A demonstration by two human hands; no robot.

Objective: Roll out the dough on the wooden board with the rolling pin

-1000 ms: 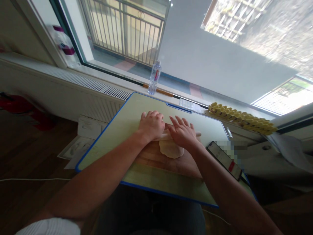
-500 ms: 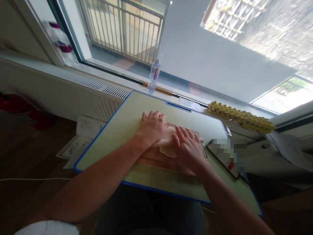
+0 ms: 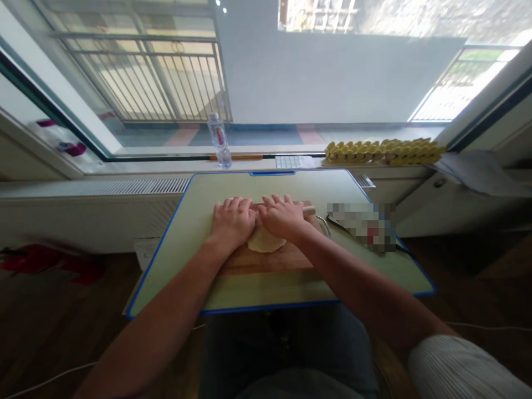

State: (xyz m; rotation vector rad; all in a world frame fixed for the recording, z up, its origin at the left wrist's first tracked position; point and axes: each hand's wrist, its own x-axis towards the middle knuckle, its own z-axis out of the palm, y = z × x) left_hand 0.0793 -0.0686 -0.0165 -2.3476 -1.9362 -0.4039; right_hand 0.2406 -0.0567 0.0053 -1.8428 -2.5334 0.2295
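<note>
A pale wooden rolling pin lies crosswise under both hands, its right end sticking out. My left hand is closed over the left part of the pin, hiding that end. Over its middle and right part lies my right hand, fingers bent across the pin and pointing away from me. A flat, roundish sheet of dough shows beneath and in front of the pin. Under the dough is a wooden cutting board, with a metal handle at its right side.
The board rests on a pale green table with a blue edge. A pixelated flat object lies on the right. Along the windowsill are a clear plastic bottle and a row of yellow scalloped pieces. A radiator runs below the window.
My view has levelled and turned right. Both hands have shifted on the pin; the right hand now sits closer to the left one, and more dough shows in front.
</note>
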